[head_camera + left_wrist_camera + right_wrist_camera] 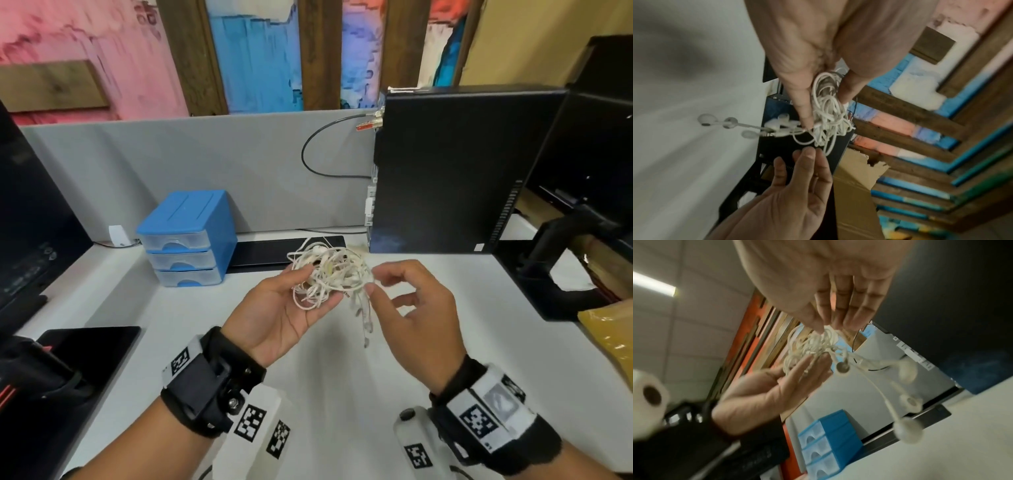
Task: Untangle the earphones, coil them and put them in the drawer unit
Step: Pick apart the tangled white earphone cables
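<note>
A tangled bundle of white earphones point(329, 274) is held above the white desk point(342, 377) in front of me. My left hand point(308, 291) cradles it palm-up, thumb and fingers curled round the cords point(826, 113). My right hand point(374, 281) pinches a strand at the bundle's right edge with thumb and forefinger. In the right wrist view its fingertips point(818, 327) touch the earphones point(813, 344). Several earbuds point(366, 329) dangle below the bundle, and the earbuds point(908, 430) look blurred. The blue drawer unit point(186, 236) stands at the back left with its three clear drawers closed.
A black computer tower point(445, 171) stands at the back right, and a black keyboard point(274, 251) lies behind the hands. A dark monitor point(27, 222) is on the left and a black stand point(565, 267) on the right. A black pad point(85, 346) and a yellow packet point(609, 342) lie at the desk's sides.
</note>
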Available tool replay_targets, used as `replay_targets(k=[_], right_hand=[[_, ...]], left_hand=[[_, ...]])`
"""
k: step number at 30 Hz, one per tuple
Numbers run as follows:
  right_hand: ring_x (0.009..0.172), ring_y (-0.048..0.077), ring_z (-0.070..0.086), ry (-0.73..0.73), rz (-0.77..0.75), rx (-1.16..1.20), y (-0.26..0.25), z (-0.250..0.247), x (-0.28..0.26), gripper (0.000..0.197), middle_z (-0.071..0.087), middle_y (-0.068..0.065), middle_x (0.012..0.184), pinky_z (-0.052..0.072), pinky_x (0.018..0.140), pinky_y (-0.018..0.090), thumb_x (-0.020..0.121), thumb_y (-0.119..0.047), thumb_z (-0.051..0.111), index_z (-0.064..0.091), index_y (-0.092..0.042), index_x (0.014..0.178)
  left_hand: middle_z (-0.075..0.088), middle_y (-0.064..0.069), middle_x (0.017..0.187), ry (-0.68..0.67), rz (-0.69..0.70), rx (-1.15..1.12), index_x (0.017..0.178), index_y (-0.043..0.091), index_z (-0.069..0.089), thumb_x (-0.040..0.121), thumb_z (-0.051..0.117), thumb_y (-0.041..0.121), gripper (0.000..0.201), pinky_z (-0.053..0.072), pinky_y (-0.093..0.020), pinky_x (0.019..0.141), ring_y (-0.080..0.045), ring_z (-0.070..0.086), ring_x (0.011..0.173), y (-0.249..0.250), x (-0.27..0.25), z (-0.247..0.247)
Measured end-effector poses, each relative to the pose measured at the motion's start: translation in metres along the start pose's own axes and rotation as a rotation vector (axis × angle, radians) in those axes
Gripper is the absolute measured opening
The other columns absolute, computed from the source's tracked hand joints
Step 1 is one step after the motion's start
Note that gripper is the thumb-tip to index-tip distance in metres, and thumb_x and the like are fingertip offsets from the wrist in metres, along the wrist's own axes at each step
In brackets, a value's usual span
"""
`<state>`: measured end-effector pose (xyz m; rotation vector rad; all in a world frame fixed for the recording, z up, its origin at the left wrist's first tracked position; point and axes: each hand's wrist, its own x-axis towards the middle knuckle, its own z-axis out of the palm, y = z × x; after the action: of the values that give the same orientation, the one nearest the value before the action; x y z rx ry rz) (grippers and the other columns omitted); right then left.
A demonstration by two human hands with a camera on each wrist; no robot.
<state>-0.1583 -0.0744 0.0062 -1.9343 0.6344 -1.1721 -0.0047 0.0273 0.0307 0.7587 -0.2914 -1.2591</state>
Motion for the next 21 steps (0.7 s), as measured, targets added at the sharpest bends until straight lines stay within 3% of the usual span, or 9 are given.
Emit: replay_targets(k=[3,6,9,11,14,21], right_hand=[[0.064,0.006,0.059,-0.09,0.084,0.035,0.011,0.008,-0.006,0.019,0.066,-0.011,0.068,0.047,0.057,0.017,0.085,-0.009,0.071,0.068,-0.025,0.076],[0.063,0.009,0.062,-0.211,0.225,0.181,0.011,0.013,-0.007,0.015,0.072,-0.005,0.071,0.053,0.061,0.026,0.084,-0.008,0.073,0.074,-0.022,0.082],[0.068,0.017,0.068,-0.228,0.272,0.291,0.003,0.011,-0.005,0.01,0.075,0.006,0.077,0.055,0.059,0.025,0.085,-0.006,0.072,0.075,-0.014,0.089],[0.069,0.023,0.07,-0.217,0.33,0.342,0.001,0.009,-0.003,0.01,0.075,0.012,0.08,0.054,0.057,0.026,0.085,-0.004,0.071,0.075,-0.011,0.09],[0.069,0.021,0.071,-0.236,0.421,0.396,0.002,0.009,-0.002,0.012,0.076,0.011,0.082,0.054,0.056,0.026,0.087,-0.002,0.067,0.074,-0.008,0.095],[0.063,0.02,0.068,-0.256,0.411,0.465,-0.008,0.005,-0.003,0.012,0.074,0.017,0.078,0.053,0.055,0.025,0.091,-0.002,0.063,0.074,0.0,0.092]], left_hand=[[0.065,-0.017,0.127,-0.01,0.158,0.097,0.135,0.008,0.052,0.091,0.05,0.003,0.044,0.054,-0.039,0.095,-0.029,0.065,0.114,-0.006,-0.002,0.002],[0.069,-0.012,0.12,-0.029,0.255,0.207,0.13,0.013,0.055,0.089,0.053,0.001,0.044,0.049,-0.04,0.095,-0.025,0.067,0.103,-0.01,-0.006,0.007],[0.07,-0.007,0.116,-0.031,0.325,0.248,0.13,0.018,0.055,0.092,0.049,-0.003,0.044,0.053,-0.034,0.094,-0.02,0.069,0.1,-0.012,-0.009,0.01],[0.069,-0.007,0.12,-0.042,0.338,0.252,0.133,0.018,0.054,0.093,0.048,-0.004,0.046,0.055,-0.031,0.093,-0.019,0.068,0.103,-0.013,-0.009,0.01],[0.067,-0.01,0.125,-0.037,0.332,0.257,0.135,0.015,0.053,0.093,0.048,-0.004,0.047,0.053,-0.033,0.097,-0.021,0.067,0.107,-0.015,-0.01,0.01],[0.069,-0.012,0.121,-0.007,0.283,0.232,0.125,0.01,0.06,0.092,0.049,-0.004,0.038,0.05,-0.034,0.1,-0.022,0.067,0.106,-0.019,-0.007,0.007]])
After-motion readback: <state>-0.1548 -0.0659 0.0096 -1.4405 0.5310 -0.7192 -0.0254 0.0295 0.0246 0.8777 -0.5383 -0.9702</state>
